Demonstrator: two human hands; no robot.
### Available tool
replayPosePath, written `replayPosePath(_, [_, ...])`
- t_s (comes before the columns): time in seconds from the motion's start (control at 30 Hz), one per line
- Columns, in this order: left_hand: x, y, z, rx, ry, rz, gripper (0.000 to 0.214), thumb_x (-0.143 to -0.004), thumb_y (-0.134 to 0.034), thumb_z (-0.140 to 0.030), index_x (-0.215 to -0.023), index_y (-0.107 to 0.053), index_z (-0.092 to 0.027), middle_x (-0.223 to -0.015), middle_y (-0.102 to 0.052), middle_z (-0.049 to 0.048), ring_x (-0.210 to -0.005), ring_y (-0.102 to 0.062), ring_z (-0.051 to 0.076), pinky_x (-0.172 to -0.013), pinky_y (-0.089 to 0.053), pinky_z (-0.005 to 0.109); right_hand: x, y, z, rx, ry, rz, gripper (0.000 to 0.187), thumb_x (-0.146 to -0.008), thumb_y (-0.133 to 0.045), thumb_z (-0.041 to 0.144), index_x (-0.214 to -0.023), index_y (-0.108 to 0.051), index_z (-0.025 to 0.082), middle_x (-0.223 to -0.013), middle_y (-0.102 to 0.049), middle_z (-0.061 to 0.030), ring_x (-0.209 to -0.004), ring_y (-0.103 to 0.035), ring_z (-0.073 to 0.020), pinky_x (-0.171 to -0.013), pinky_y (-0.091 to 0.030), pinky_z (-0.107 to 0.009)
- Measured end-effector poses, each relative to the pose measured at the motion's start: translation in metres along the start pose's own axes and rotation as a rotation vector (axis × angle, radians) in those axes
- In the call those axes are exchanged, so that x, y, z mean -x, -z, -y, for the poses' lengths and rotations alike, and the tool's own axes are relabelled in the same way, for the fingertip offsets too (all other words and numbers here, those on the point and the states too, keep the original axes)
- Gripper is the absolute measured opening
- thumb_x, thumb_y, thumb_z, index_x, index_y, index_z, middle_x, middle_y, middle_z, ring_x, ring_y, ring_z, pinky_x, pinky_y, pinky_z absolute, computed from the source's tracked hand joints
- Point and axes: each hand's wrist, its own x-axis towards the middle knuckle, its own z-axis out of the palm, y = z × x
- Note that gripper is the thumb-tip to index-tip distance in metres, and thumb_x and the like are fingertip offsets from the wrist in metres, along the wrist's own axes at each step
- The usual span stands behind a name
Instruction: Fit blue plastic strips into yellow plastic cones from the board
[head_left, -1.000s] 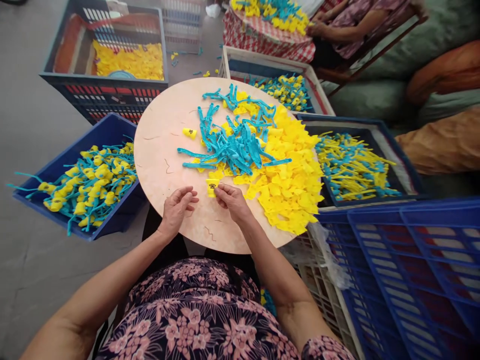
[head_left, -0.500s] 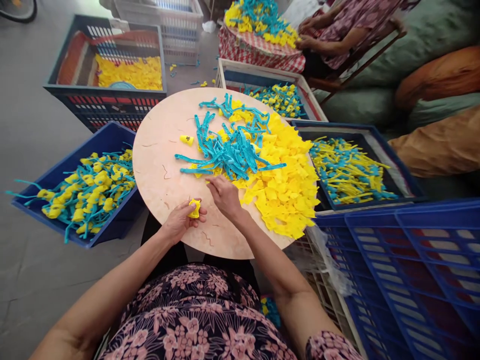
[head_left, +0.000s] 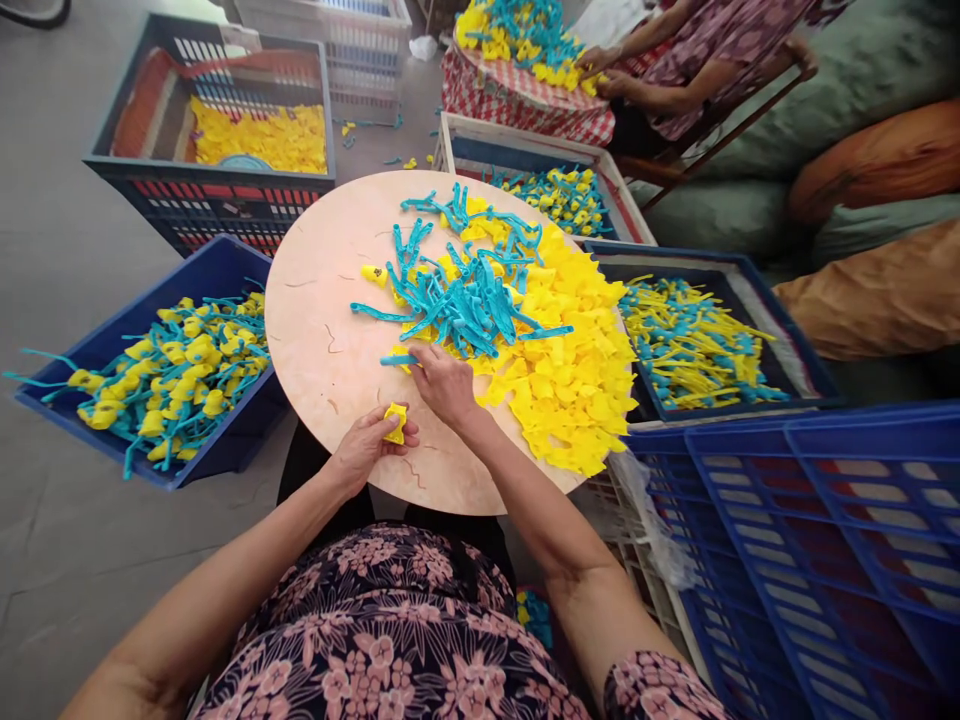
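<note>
My left hand (head_left: 367, 445) is closed on a small yellow plastic piece (head_left: 395, 422) over the near edge of the round wooden table (head_left: 319, 320). My right hand (head_left: 444, 385) pinches the end of a teal plastic strip (head_left: 397, 360) at the near side of the teal pile (head_left: 465, 295). That tangle of teal strips lies on a wide heap of yellow pieces (head_left: 570, 385) covering the table's right half. One loose yellow piece (head_left: 373, 274) rests alone left of the piles.
A blue bin of joined yellow-and-teal parts (head_left: 176, 375) stands left; another bin (head_left: 694, 340) right. A crate of yellow pieces (head_left: 255, 135) is far left, a white-rimmed bin (head_left: 559, 195) behind the table. Blue crates (head_left: 825, 540) stand near right. Another person works at a checkered table (head_left: 525, 90).
The yellow piece passed from between both hands into my left hand. My right hand reached to the teal pile and took hold of a strip, drawing it out to the left.
</note>
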Motion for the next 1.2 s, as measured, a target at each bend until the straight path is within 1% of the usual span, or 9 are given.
replayPosePath(0.17, [0.001,-0.005,-0.003,0.049,0.003,-0.028,0.027,-0.077,-0.071,-0.023,-0.101,-0.064,-0.013,-0.085,-0.073,0.0077,-0.072,-0.071,0.017,-0.067,-0.052,0.026,0.058,0.010,-0.039,-0.447,0.115,-0.069,0.032,-0.097,-0.040,0.024,-0.118,-0.064,0.019,-0.105,-0.070,-0.0086,-0.099,-0.066,-0.0190,-0.085,-0.050,-0.030])
replayPosePath(0.37, [0.000,-0.010,-0.005,0.099,0.026,-0.087,0.018,-0.077,-0.064,-0.018,-0.094,-0.061,-0.013,-0.089,-0.074,0.0106,-0.078,-0.073,0.020,-0.073,-0.056,0.031,0.101,0.010,-0.066,-0.600,-0.134,0.053,0.036,-0.095,-0.044,0.032,-0.120,-0.066,0.019,-0.070,-0.067,-0.0004,-0.060,-0.060,-0.0146,-0.061,-0.048,-0.026])
replayPosePath(0.47, [-0.003,-0.010,-0.004,0.089,0.033,-0.101,0.021,-0.077,-0.063,-0.018,-0.098,-0.061,-0.012,-0.083,-0.072,0.0081,-0.077,-0.072,0.020,-0.074,-0.057,0.031,0.097,0.006,-0.067,-0.469,-0.197,-0.100,0.034,-0.096,-0.045,0.036,-0.115,-0.069,0.020,-0.080,-0.070,-0.0038,-0.069,-0.063,-0.0165,-0.067,-0.048,-0.027])
replayPosePath(0.57, [-0.005,-0.010,-0.003,0.079,0.019,-0.089,0.027,-0.078,-0.062,-0.019,-0.105,-0.060,-0.013,-0.079,-0.069,0.0053,-0.075,-0.072,0.018,-0.074,-0.058,0.031,0.074,0.004,-0.058,-0.202,-0.224,-0.224,0.034,-0.097,-0.046,0.040,-0.109,-0.070,0.019,-0.099,-0.069,-0.0100,-0.088,-0.064,-0.0210,-0.077,-0.047,-0.030])
replayPosePath(0.67, [-0.004,-0.011,-0.004,0.063,0.014,-0.085,0.030,-0.079,-0.062,-0.020,-0.108,-0.061,-0.012,-0.079,-0.069,0.0046,-0.074,-0.072,0.018,-0.074,-0.058,0.031,0.048,0.003,-0.047,0.029,-0.273,-0.152,0.032,-0.096,-0.051,0.042,-0.102,-0.070,0.018,-0.101,-0.065,-0.0129,-0.093,-0.060,-0.0245,-0.072,-0.044,-0.030])
replayPosePath(0.77, [-0.002,-0.014,-0.005,0.067,0.019,-0.085,0.030,-0.080,-0.061,-0.019,-0.109,-0.062,-0.011,-0.080,-0.069,0.0051,-0.074,-0.072,0.018,-0.074,-0.057,0.031,0.033,0.006,-0.040,0.113,-0.306,-0.078,0.023,-0.095,-0.053,0.034,-0.096,-0.070,0.019,-0.107,-0.063,-0.0138,-0.099,-0.056,-0.0268,-0.072,-0.042,-0.031])
replayPosePath(0.93, [-0.002,-0.017,-0.004,0.115,0.031,-0.079,0.027,-0.082,-0.058,-0.018,-0.108,-0.062,-0.012,-0.082,-0.070,0.0052,-0.076,-0.072,0.018,-0.076,-0.057,0.030,0.040,0.020,-0.042,0.076,-0.309,-0.126,0.021,-0.096,-0.048,0.026,-0.094,-0.067,0.018,-0.100,-0.067,-0.0126,-0.099,-0.057,-0.0267,-0.080,-0.040,-0.033])
replayPosePath(1.07, [-0.005,-0.021,-0.002,0.145,0.045,-0.063,0.026,-0.083,-0.059,-0.019,-0.107,-0.063,-0.013,-0.089,-0.072,0.0080,-0.080,-0.072,0.019,-0.079,-0.056,0.033,0.064,0.032,-0.032,-0.164,-0.260,-0.117,0.022,-0.099,-0.043,0.031,-0.100,-0.062,0.021,-0.088,-0.071,-0.0060,-0.083,-0.063,-0.0208,-0.069,-0.040,-0.027])
replayPosePath(1.2, [-0.006,-0.024,-0.001,0.221,0.025,-0.067,0.021,-0.085,-0.057,-0.018,-0.105,-0.061,-0.014,-0.090,-0.073,0.0077,-0.083,-0.072,0.020,-0.082,-0.055,0.035,0.091,0.030,-0.007,-0.372,-0.189,-0.050,0.024,-0.100,-0.040,0.034,-0.105,-0.060,0.021,-0.087,-0.072,-0.0039,-0.075,-0.065,-0.0174,-0.065,-0.042,-0.024])
